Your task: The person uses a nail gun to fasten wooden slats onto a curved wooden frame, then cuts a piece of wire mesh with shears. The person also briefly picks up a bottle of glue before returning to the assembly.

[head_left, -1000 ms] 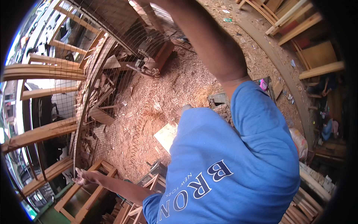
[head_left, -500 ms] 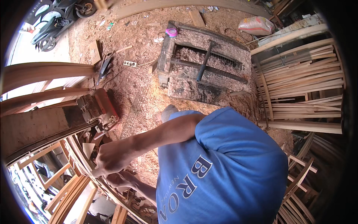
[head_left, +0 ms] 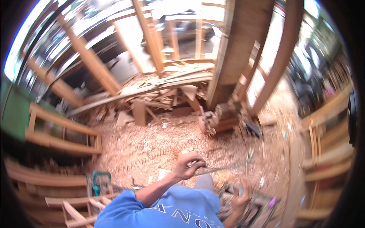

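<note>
In front of my body, my left hand (head_left: 189, 165) is raised over the shavings-covered floor with its fingers curled into a pinch. Whatever sits in that pinch is too small and blurred to name. A thin cable (head_left: 228, 166) passes just beyond the fingers, toward a white socket strip (head_left: 249, 155). Lower and to the right, my right hand (head_left: 242, 193) has its fingers spread and holds nothing. Beside it lies a dark, dusty machine frame (head_left: 262, 207) carrying a pink tape measure (head_left: 272, 201). A coiled hose or cord (head_left: 148, 159) rests on the floor ahead.
Scrap wood (head_left: 152, 106) is heaped behind a long timber rail (head_left: 152, 89). A thick wooden post (head_left: 239, 45) rises ahead, with a reddish block at its foot. Timber frames (head_left: 62, 129) stand at left, near a teal tool handle (head_left: 100, 182). Stacked planks (head_left: 327, 155) line the right.
My view has swung left toward the scrap pile. My hands, earlier together at the wood strips there, are now apart and closer to my body; the right one is open.
</note>
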Tool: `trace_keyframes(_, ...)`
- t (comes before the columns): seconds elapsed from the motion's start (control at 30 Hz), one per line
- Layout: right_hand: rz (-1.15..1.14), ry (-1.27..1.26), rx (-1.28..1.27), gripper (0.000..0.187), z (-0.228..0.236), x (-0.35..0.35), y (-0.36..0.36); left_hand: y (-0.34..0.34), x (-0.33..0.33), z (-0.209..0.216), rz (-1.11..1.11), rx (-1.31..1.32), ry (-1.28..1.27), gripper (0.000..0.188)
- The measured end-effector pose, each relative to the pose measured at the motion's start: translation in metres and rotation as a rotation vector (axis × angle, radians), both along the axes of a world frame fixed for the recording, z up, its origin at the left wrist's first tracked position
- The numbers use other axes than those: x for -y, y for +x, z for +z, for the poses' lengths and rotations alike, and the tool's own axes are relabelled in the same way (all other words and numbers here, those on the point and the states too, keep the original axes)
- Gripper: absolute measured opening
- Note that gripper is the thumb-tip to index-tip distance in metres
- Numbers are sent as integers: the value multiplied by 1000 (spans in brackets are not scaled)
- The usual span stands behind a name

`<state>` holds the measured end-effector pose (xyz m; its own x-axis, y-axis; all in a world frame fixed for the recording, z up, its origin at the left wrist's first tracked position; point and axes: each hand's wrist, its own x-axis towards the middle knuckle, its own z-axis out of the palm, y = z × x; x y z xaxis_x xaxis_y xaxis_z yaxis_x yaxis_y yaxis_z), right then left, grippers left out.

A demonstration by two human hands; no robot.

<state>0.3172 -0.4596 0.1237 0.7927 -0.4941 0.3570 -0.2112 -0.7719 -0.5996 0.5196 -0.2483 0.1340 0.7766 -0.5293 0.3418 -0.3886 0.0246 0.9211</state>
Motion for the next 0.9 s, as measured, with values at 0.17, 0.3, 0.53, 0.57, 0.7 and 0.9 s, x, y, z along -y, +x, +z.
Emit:
trace_keyframes(0.17,461,-322,264,35,-43,58,90,11,1,-1,529,68,-166,8)
trace_keyframes(0.3,1102,34,38,14,7,93,157,-4,-12,-8,755,-107,-273,7)
trace_keyframes(0.53,1585,-214,661,24,72,9,257,-40,-29,-26,1231,42,-297,10)
trace_keyframes(0.57,1531,-296,625,28,81,-1,271,-44,-31,-23,1259,46,-326,10)
trace_keyframes(0.7,1255,-623,461,46,89,-25,316,-53,-43,-7,1362,112,-318,10)
trace_keyframes(0.9,1450,-447,137,39,54,-24,350,-47,-66,7,1413,247,-297,10)
